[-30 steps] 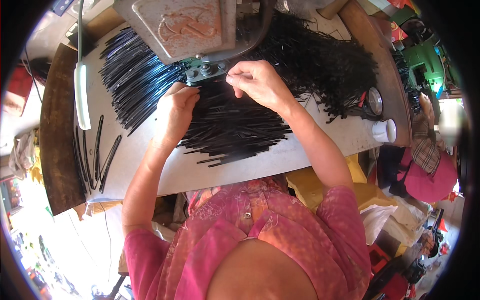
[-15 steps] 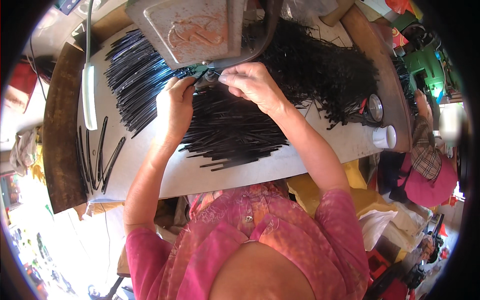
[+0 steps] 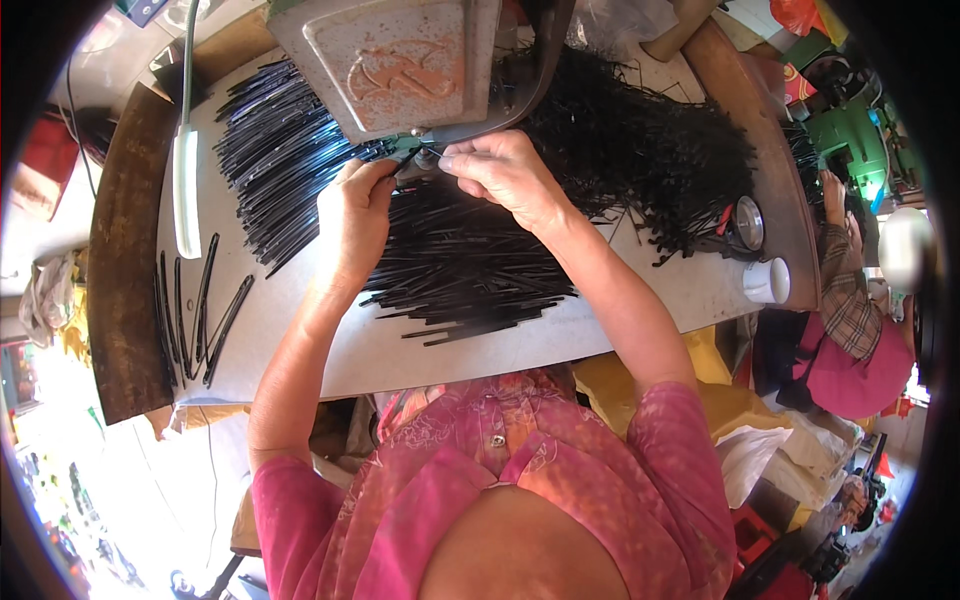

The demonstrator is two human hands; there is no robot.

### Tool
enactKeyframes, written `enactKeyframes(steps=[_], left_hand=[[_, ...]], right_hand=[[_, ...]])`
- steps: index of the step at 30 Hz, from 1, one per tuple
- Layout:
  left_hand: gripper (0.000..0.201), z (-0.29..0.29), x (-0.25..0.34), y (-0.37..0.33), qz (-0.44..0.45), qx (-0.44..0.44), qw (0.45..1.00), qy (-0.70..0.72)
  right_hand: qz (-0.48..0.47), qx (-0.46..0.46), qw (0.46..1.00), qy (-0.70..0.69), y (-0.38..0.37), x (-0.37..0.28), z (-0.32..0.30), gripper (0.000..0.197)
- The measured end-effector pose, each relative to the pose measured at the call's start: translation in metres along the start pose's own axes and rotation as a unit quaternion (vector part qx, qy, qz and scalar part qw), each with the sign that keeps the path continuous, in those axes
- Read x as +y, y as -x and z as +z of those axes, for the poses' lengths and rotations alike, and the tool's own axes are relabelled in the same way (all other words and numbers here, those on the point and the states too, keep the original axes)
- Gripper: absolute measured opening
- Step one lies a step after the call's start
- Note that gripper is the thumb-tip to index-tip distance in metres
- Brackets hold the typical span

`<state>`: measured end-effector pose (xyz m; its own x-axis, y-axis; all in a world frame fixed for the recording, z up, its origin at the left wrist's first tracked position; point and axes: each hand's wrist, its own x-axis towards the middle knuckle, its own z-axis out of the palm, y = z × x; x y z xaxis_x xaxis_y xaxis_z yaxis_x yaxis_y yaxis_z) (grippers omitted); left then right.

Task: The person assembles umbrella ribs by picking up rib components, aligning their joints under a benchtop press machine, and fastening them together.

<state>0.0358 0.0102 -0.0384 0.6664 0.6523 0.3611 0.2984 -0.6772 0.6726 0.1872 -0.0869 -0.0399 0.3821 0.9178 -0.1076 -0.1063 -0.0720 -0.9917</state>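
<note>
Under the grey machine head (image 3: pixel 405 75), my left hand (image 3: pixel 357 205) pinches a thin black strip (image 3: pixel 405 160) that slants up toward the small metal working point. From the other side my right hand (image 3: pixel 510 175) closes thumb and forefinger on a slim dark piece (image 3: pixel 431 150), whose far end meets the same spot. The two hands are a little apart. Exactly where the pieces touch is too small to make out. A layered pile of black strips (image 3: pixel 465 265) lies below my hands, and a neat slanting row of black strips (image 3: pixel 275 165) lies left of them.
A tangled heap of thin black pieces (image 3: pixel 650 140) covers the right side of the pale tabletop (image 3: pixel 300 375). A white cup (image 3: pixel 766 281) and a round metal tin (image 3: pixel 746 222) stand near its right rim. A lamp tube (image 3: pixel 186 195) hangs at left. Another person's sleeve (image 3: pixel 850 290) shows far right.
My view has shifted slightly, so the machine and table appear a little further right. Both hands keep their pinch at the machine. At far right the other person's hands have moved.
</note>
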Motion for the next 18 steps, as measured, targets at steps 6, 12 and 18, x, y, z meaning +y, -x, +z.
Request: enactKeyframes(steps=[6,12,18], left_hand=[[0.015,-0.001,-0.002,-0.001,0.026,0.003,1.000,-0.012],[0.015,-0.001,-0.002,0.002,0.081,0.011,0.992,-0.096],[0.018,-0.004,0.004,0.001,0.143,-0.002,0.967,-0.210]], right_hand=[[-0.017,-0.009,1.000,0.011,-0.001,0.001,0.000,0.013],[0.003,-0.011,0.999,0.031,0.000,-0.002,0.001,0.013],[0.079,-0.044,0.994,-0.055,-0.004,0.000,-0.008,0.012]])
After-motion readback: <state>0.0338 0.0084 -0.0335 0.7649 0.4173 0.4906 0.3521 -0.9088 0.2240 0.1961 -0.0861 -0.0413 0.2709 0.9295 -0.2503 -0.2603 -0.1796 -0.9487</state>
